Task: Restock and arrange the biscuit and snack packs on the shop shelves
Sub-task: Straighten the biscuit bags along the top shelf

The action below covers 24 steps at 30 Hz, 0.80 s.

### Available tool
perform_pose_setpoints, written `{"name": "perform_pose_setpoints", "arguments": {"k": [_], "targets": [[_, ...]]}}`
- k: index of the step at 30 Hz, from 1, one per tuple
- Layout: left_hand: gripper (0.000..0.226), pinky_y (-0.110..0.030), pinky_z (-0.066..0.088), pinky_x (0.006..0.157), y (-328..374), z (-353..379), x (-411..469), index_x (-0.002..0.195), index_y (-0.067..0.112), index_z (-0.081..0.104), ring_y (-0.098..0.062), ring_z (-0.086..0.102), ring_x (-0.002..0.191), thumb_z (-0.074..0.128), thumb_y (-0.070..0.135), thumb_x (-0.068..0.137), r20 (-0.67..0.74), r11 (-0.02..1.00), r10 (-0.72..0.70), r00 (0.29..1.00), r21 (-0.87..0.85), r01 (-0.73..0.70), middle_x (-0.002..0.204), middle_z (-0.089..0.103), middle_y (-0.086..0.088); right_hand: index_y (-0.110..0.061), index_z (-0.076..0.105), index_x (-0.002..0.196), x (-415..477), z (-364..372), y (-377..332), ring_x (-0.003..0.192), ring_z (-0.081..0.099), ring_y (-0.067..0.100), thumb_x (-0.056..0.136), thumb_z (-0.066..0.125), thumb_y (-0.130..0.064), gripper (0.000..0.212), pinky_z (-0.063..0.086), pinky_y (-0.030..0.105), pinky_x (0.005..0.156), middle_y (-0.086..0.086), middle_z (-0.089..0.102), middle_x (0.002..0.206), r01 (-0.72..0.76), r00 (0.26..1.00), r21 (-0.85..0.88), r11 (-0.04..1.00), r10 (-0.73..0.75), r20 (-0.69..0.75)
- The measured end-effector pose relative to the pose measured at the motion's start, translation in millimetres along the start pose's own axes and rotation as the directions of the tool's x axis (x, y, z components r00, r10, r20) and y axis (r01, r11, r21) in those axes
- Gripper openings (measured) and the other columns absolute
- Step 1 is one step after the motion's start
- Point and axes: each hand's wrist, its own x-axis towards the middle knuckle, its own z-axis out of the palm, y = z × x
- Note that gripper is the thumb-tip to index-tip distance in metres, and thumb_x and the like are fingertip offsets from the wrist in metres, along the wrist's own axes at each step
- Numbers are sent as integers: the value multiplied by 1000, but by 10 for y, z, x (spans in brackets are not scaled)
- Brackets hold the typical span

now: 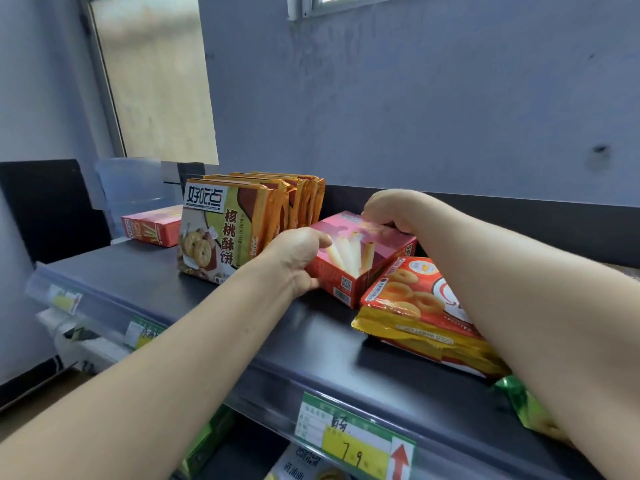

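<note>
A grey-blue painted wall [415, 116] fills the upper part of the view from ten to three o'clock. Below it, a dark grey metal shop shelf [145, 278] runs slantwise from nine o'clock down to five o'clock.

On the shelf, a row of upright orange-and-green foil biscuit packs [221, 233] stands just left of centre. A flat red-and-gold foil pack printed with ring biscuits [415, 306] lies at four o'clock from centre.

Between these two, at centre, is the pink cardboard box printed with wafer rolls [360, 258], broad face up. Its near right corner is against the red-and-gold pack. Whether the box rests on the shelf or is lifted off it cannot be told.

The left hand [298, 258] grips the box's nine o'clock end, thumb on top and fingers curled round the lower edge. The right hand [388, 211] clasps the far edge at twelve o'clock, fingers curled over it.

A second pink cardboard box [152, 226] lies flat at the row's nine o'clock, well apart from the hands. A crinkled green foil pack [523, 403] shows at five o'clock, partly under the right forearm. A green-and-yellow paper price label [353, 441] sits in the shelf's front rail at six o'clock.
</note>
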Motion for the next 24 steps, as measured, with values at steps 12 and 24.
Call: {"name": "perform_pose_setpoints", "arguments": {"k": [12, 24], "targets": [[33, -27, 46, 76, 178, 100, -365, 111, 15, 46, -8, 56, 78, 35, -10, 93, 118, 955, 294, 948, -80, -286, 102, 60, -2, -17, 40, 71, -523, -292, 154, 56, 34, 11, 93, 49, -11, 24, 34, 16, 38, -2, 36, 67, -30, 923, 579, 815, 245, -297], [62, -25, 54, 45, 319, -415, -1056, 139, 20, 43, -12, 71, 59, 20, -12, 91, 128, 881, 434, 892, -269, -390, 115, 66, -7, -4, 57, 92, -1535, -231, -189, 99, 66, 31, 82, 34, 0, 25, 49, 37, 68, 19, 65, 104, 213, 849, 872, 440, 359, -389]]}}
